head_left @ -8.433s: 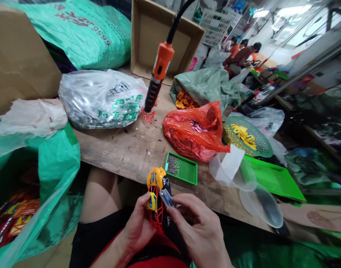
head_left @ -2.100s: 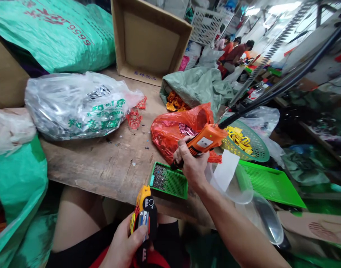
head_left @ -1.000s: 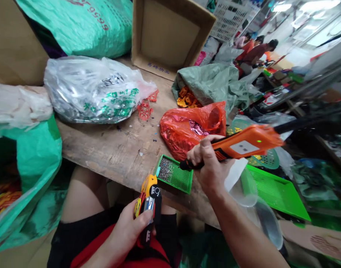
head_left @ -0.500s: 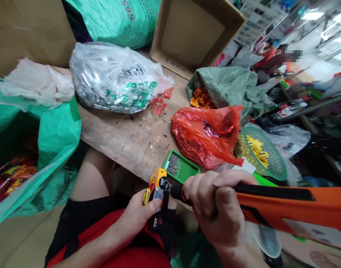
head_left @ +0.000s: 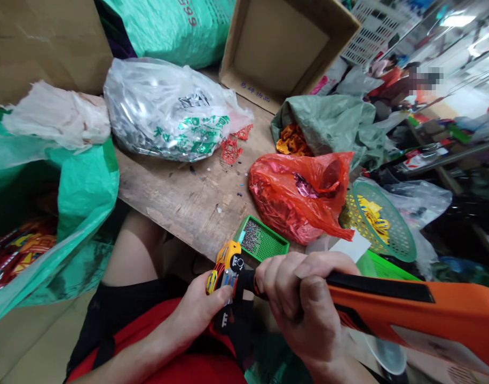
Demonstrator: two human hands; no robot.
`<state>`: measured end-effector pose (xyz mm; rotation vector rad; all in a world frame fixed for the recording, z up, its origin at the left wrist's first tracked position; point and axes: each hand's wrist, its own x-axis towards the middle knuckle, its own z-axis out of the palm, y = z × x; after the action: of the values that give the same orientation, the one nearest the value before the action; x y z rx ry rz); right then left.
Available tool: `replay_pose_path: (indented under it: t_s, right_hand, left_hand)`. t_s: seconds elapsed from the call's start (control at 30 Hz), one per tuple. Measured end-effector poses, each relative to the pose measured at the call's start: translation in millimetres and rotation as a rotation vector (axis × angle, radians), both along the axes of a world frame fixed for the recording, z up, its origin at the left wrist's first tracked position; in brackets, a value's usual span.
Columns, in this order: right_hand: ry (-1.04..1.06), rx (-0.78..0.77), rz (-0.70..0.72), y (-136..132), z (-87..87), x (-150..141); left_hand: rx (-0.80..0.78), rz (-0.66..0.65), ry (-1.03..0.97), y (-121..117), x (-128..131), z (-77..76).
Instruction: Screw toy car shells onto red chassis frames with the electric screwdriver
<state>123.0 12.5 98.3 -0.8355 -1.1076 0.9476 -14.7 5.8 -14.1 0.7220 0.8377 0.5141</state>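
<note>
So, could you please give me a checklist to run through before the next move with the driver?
1. Toy held by the left hand: ok, its thumb presses on the side.
2. Driver gripped in the right hand: ok.
3. Driver's nose at the toy: ok, it points at the toy's side.
4. Bit seated in a screw head: cannot tell, too small to see.
5. Screws within reach: ok, a pile lies in the green tray.
6. Table free of loose bits: not ok, red parts and specks lie there.
</note>
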Motion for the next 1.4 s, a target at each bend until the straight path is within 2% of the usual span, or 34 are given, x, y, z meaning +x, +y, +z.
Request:
replay_pose_path:
  t_s: [0.33, 0.6, 0.93, 1.1, 1.27, 1.4]
  right_hand:
    - [-0.038, -0.017, -0.021, 1, -0.4, -2]
    - [0.025, -0.08, -0.012, 5, 3.1, -3]
    - [0.009, -0.104, -0.081, 11, 2.7, -7]
    - [0.03, -0.121, -0.128, 14, 2.4, -8]
    - [0.055, -0.074, -0.181, 16, 8.4, 5]
    - [0.048, -0.029, -0.312, 33, 5.3, 27]
  left_hand:
    - [0.008, 0.013, -0.031, 2, 1, 2.4]
    - [0.016, -0.002, -0.032, 2, 2, 5.0]
    - [0.078, -0.018, -0.01, -1, 0, -5.5]
    - [0.032, -0.011, -0.052, -1, 0, -4.3]
    - [-0.028, -0.003, -0.12, 1, -1, 4.9]
    - [-0.065, -0.008, -0.116, 0, -1, 1.1]
